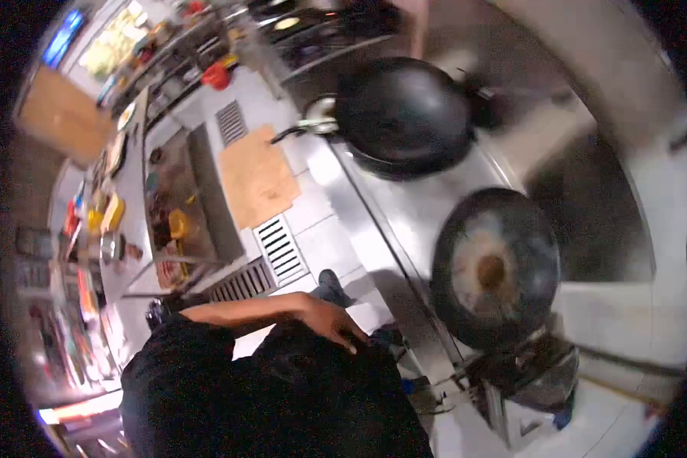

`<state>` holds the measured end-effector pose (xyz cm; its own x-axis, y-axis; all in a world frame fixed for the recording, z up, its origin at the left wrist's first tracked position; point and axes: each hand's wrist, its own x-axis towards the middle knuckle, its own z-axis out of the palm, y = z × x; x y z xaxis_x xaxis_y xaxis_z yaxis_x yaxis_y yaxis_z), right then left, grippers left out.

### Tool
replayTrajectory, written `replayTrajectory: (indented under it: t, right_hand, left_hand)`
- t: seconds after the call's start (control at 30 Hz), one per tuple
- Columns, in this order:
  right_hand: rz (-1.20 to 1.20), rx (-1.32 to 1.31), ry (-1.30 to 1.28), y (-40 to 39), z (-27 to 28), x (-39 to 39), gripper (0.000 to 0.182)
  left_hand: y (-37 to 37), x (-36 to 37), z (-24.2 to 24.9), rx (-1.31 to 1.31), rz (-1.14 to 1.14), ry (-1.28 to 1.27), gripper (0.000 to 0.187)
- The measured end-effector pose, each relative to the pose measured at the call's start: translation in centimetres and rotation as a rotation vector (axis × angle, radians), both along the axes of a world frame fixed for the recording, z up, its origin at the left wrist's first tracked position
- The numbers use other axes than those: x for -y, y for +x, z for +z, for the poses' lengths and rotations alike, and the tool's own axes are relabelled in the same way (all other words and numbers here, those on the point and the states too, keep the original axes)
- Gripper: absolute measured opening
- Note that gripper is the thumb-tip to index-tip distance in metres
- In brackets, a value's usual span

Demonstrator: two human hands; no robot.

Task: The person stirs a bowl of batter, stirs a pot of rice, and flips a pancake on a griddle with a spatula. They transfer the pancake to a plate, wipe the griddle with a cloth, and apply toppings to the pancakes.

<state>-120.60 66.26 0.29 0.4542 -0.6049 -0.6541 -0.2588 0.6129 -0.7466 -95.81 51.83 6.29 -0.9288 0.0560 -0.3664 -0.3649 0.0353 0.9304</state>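
Observation:
My left hand [334, 324] hangs low in front of my dark clothing, its forearm reaching across from the left. Its fingers point down and look slightly apart, though blurred, with nothing visible in them. Close by is the steel stove edge [393, 244]. On the stove, nearest to the hand, sits a black wok [446, 294] with a pale, brown-centred patch inside. A second dark wok [404, 114] stands farther along, beside a small round metal vessel [322, 114]. My right hand is not in view.
A tan flat sheet [259, 175] lies on the tiled floor near slotted drain grates [281, 248]. To the left runs a steel counter [133, 198] with shelves under it, crowded with containers. A red bowl [217, 75] stands at the far end. Metal framework [504, 404] is at lower right.

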Motion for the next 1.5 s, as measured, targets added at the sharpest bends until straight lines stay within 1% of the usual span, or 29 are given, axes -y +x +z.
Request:
replayTrajectory:
  t: [0.1,0.17,0.23,0.3,0.33,0.37,0.43,0.47,0.53,0.57,0.6,0.63,0.7,0.77,0.8,0.83,0.93,0.97,1.0,1.07,1.1,1.13,1.17,1.2,1.23,1.33,1.37,1.47,1.5]
  right_hand:
    - [0.078,0.096,0.035,5.5,1.7,5.4,0.048]
    - [0.261,0.054,0.064,9.9,3.2,10.1,0.048]
    - [0.444,0.018,0.086,14.1,3.3,12.7,0.048]
    - [0.521,0.039,-0.215,17.6,1.2,13.8,0.045]
    - [0.578,0.052,-0.219,18.4,1.1,14.3,0.045]
    - [0.501,-0.001,-0.293,18.2,0.4,14.8,0.045]
    - [0.332,-0.101,-0.436,16.2,-0.1,16.7,0.046]
    - [0.240,-0.151,-0.507,15.7,-0.2,18.0,0.047]
    - [0.029,0.050,-0.295,22.1,4.7,21.8,0.047]
    - [-0.081,0.147,-0.194,25.4,7.2,23.8,0.047]
    - [-0.100,0.322,-0.059,27.9,7.5,25.7,0.046]
    - [-0.076,0.400,0.005,30.8,8.1,27.1,0.045]
    - [0.050,0.494,0.049,36.6,9.2,29.2,0.044]
    - [0.243,0.552,0.025,41.3,9.0,30.4,0.044]
    - [0.337,0.588,0.024,43.3,8.5,30.9,0.045]
    - [0.380,0.595,0.047,44.8,8.2,31.3,0.046]
    - [0.480,0.557,0.105,49.7,9.6,32.9,0.046]
    - [0.499,0.546,0.112,51.0,9.4,34.0,0.047]
    - [0.745,0.435,-0.104,51.3,7.1,35.9,0.048]
    - [0.954,0.257,-0.202,52.4,4.5,39.5,0.048]
    - [1.065,0.175,-0.253,52.9,3.2,41.3,0.048]
    - [1.102,0.130,-0.231,53.8,3.1,43.2,0.047]
    - [1.140,0.085,-0.210,54.7,2.9,45.0,0.047]
    - [1.129,0.090,-0.185,55.7,3.1,46.6,0.047]
    - [1.117,0.094,-0.159,56.7,3.3,48.2,0.047]
    - [1.098,0.165,-0.138,59.2,1.6,51.5,0.046]
    - [1.117,0.151,-0.244,60.6,1.5,52.2,0.045]
    - [1.171,0.113,-0.354,64.6,3.2,54.7,0.044]
    - [1.187,0.107,-0.353,65.7,3.3,55.2,0.045]
  left_hand:
    - [8.0,2.1,3.0,0.163,0.203,0.038,0.055]
    - [13.0,2.0,4.3,0.202,0.360,0.073,0.058]
    - [17.9,0.2,2.3,0.085,0.543,0.021,0.054]
    - [21.9,-0.4,4.1,0.131,0.655,0.054,0.045]
    - [23.3,-2.0,1.9,0.032,0.769,-0.066,0.044]
    - [24.7,-2.4,1.5,0.040,0.830,-0.074,0.044]
    - [26.4,-1.7,1.7,0.251,0.774,-0.091,0.043]
    - [27.1,-1.1,1.5,0.252,0.824,-0.086,0.043]
    - [27.5,-0.1,1.3,0.334,0.948,-0.227,0.045]
    - [27.3,0.1,1.1,0.331,0.984,-0.221,0.045]
    - [27.2,0.5,0.6,0.180,1.195,-0.209,0.046]
    - [27.7,1.2,1.0,0.023,1.397,-0.208,0.048]
    - [28.5,2.7,2.1,0.028,1.491,-0.202,0.051]
    - [30.6,4.1,3.7,0.059,1.526,-0.221,0.042]
    - [31.5,4.5,4.0,0.050,1.617,-0.298,0.036]
    - [32.1,4.7,3.1,-0.121,1.721,-0.203,0.031]
    - [35.1,5.5,2.1,-0.168,1.952,0.048,0.026]
    - [36.3,5.8,0.5,-0.178,2.010,0.085,0.025]
    - [37.9,6.0,-1.0,-0.140,2.063,-0.089,0.026]
    - [41.0,6.6,-0.8,0.001,2.308,0.082,0.027]
    - [42.3,6.6,-3.0,-0.002,2.465,0.150,0.029]
    - [44.6,6.6,-3.3,0.024,2.546,0.014,0.030]
    - [46.9,6.1,-5.0,0.040,2.645,0.064,0.031]
    - [49.3,5.7,-5.9,0.143,2.735,-0.042,0.033]
    - [52.0,5.0,-8.1,0.127,2.876,-0.089,0.033]
    - [59.7,3.7,-5.6,0.286,3.165,-0.109,0.036]
    - [62.2,2.6,-5.4,0.413,3.230,-0.158,0.037]
    - [69.0,0.3,-3.5,0.773,3.298,-0.320,0.040]
    - [70.6,0.2,-2.5,0.778,3.335,-0.377,0.041]
